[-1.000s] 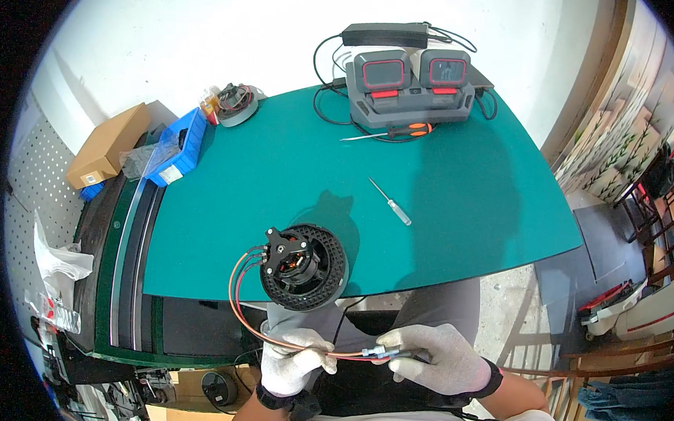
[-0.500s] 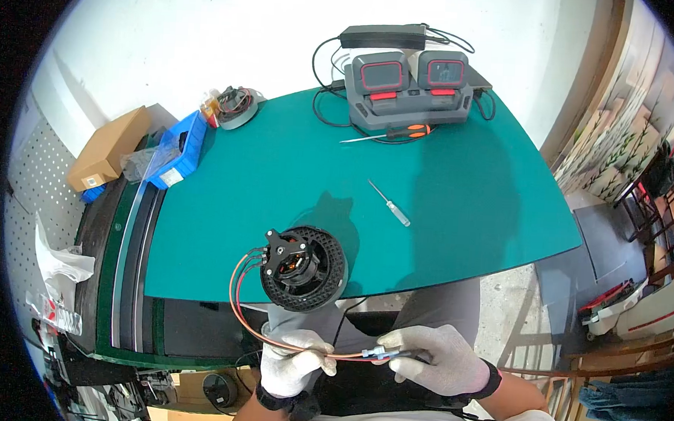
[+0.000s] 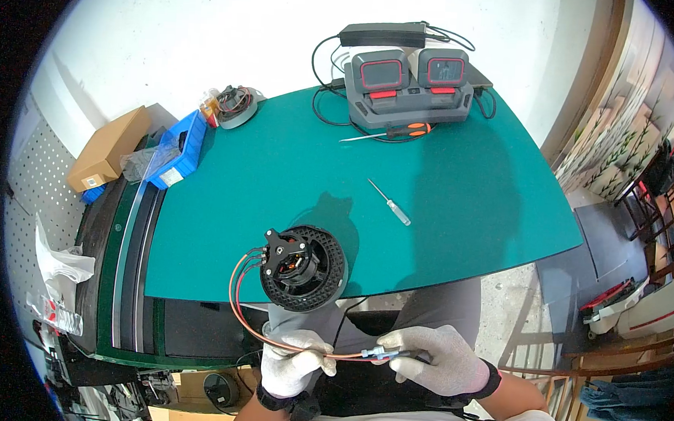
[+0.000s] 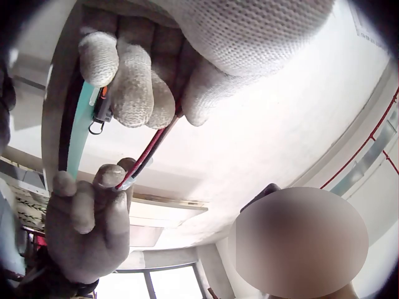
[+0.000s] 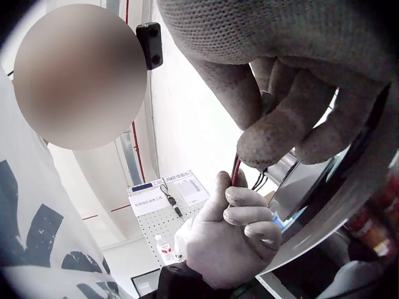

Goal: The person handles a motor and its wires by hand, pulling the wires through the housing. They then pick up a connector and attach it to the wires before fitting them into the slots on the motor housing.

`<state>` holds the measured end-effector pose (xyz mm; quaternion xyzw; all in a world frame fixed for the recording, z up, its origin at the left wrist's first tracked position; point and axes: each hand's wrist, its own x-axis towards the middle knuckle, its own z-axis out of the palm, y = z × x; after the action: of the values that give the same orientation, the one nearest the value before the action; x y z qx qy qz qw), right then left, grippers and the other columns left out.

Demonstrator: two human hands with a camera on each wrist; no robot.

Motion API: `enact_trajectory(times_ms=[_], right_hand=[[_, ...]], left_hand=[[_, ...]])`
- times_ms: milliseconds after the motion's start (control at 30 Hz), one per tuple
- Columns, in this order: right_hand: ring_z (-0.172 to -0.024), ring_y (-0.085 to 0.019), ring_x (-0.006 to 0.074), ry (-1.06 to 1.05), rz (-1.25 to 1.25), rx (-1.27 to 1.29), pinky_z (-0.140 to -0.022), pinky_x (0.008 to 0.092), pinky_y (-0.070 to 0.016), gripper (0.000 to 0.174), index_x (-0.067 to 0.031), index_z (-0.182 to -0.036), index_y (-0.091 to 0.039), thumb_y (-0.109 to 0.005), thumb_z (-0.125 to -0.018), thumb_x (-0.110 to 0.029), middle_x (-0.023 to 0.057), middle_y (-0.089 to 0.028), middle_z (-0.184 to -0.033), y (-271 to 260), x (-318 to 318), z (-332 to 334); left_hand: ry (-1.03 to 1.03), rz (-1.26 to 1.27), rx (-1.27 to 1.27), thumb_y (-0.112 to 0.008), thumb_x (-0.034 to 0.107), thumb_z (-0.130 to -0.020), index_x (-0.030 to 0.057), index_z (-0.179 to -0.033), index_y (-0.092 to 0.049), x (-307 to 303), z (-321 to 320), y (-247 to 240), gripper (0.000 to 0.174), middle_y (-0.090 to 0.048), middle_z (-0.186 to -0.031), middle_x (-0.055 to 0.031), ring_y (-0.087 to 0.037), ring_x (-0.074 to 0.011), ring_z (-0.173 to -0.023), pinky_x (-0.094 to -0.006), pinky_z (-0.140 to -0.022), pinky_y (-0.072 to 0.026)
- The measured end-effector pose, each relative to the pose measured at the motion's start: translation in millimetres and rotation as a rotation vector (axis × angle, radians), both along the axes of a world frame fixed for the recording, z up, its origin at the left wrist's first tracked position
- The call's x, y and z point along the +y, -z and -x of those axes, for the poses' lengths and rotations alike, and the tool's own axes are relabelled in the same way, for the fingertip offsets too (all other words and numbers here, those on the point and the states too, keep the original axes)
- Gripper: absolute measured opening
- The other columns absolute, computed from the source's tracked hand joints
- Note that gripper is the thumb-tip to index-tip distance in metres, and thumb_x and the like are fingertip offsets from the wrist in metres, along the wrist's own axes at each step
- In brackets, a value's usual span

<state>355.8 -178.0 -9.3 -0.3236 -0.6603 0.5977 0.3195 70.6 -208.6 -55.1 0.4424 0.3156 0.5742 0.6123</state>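
A black round motor unit (image 3: 303, 267) rests at the table's front edge, with red and orange wires (image 3: 235, 297) looping from its left side down to the hands. The gloved left hand (image 3: 292, 363) pinches these wires between thumb and fingers. The gloved right hand (image 3: 437, 361) grips the wires' far end beside a pale blue-grey connector (image 3: 375, 352). In the left wrist view the red and black wires (image 4: 149, 147) run between the left hand (image 4: 134, 81) and the right hand (image 4: 90, 224). The right wrist view shows both hands' fingertips near each other on the wires.
A clear-handled screwdriver (image 3: 398, 212) lies mid-table on the green top (image 3: 278, 162). Behind are an orange-black screwdriver (image 3: 410, 130), a grey dual charger (image 3: 411, 108) and a black power brick (image 3: 383, 35). At the left stand a blue bin (image 3: 178, 156), a cardboard box (image 3: 110, 147) and another round part (image 3: 237, 108).
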Motion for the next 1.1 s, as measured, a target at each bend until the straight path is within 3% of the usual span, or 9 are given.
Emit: enact_trajectory(times_ms=[467, 1100], right_hand=[[-0.079, -0.078, 0.0185, -0.021, -0.003, -0.025, -0.076, 0.0332, -0.0627, 0.035, -0.0009, -0.134, -0.065, -0.067, -0.099, -0.007, 0.0114, -0.081, -0.108, -0.1, 2.0, -1.3], [-0.075, -0.077, 0.016, 0.011, 0.02, -0.017, -0.073, 0.0319, -0.0622, 0.035, -0.0005, -0.134, -0.065, -0.067, -0.1, -0.007, 0.0108, -0.081, -0.106, 2.2, 0.7, -2.4]], left_hand=[[0.006, 0.044, 0.016, -0.079, 0.018, -0.094, -0.0097, -0.099, -0.075, -0.5, 0.8, -1.9, 0.028, -0.071, -0.076, -0.0197, -0.071, -0.0296, -0.063, -0.0393, -0.058, -0.0564], [-0.001, 0.028, 0.039, -0.078, 0.015, -0.093, -0.0082, -0.097, -0.076, -1.8, -0.5, -2.8, 0.024, -0.074, -0.082, -0.0214, -0.072, -0.0289, -0.067, -0.0383, -0.061, -0.0581]])
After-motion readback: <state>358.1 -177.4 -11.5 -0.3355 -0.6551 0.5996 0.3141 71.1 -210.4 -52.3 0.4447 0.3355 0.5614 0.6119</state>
